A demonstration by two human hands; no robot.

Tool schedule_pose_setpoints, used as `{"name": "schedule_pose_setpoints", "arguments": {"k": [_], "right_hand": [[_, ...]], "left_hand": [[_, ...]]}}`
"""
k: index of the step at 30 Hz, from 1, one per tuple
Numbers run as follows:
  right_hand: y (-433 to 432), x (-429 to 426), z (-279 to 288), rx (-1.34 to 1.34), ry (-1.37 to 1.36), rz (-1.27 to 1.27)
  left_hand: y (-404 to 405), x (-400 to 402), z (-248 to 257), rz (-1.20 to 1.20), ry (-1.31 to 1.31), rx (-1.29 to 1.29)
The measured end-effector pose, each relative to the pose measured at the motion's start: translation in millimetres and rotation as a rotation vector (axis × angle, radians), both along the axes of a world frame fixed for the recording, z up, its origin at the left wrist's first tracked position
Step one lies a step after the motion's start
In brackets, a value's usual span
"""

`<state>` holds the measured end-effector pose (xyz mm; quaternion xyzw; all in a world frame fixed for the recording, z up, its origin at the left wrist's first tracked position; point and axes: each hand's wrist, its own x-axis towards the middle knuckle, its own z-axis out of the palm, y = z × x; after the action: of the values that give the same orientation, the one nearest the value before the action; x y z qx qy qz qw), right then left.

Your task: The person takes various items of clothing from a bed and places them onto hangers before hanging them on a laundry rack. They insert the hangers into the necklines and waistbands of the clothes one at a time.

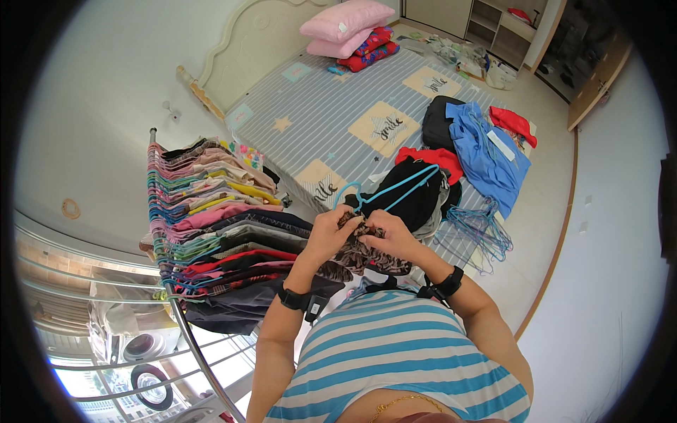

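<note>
Between my two hands I hold a brown and black patterned garment (349, 256), bunched at its upper edge. My left hand (334, 232) pinches the fabric with thumb and fingers. Close beside it, my right hand (390, 236) grips the same edge. A light blue clothes hanger (402, 187) stands out just beyond my fingers, its hook to the left; whether it is inside the garment is hidden by my hands. Past the hanger lies a black garment (410, 193) on the bed's edge. The garment's lower part hangs down in front of my striped top.
A metal rail (182, 317) full of hung clothes (227, 232) runs along my left. The bed (328, 127) bears pink pillows (344, 24), a blue shirt (489, 158), a red cloth (431, 158) and a black bag (439, 121). Several loose hangers (478, 232) lie in a tangle at the right.
</note>
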<state>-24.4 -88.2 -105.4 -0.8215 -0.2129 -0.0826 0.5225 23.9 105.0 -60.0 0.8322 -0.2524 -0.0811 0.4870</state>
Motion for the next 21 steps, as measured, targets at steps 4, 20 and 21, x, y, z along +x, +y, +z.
{"name": "schedule_pose_setpoints", "arguments": {"k": [4,20,21], "right_hand": [[1,-11,2,0.105,0.261,0.144],[-81,-63,-45,-0.950,0.170,-0.388],[-78,-64,-42,-0.932,0.125,-0.454]], "left_hand": [[14,0,-10,0.034,-0.030,-0.080],[69,9,-15,-0.090,0.088,-0.124],[67,7,-13,-0.119,0.075,-0.061]]}}
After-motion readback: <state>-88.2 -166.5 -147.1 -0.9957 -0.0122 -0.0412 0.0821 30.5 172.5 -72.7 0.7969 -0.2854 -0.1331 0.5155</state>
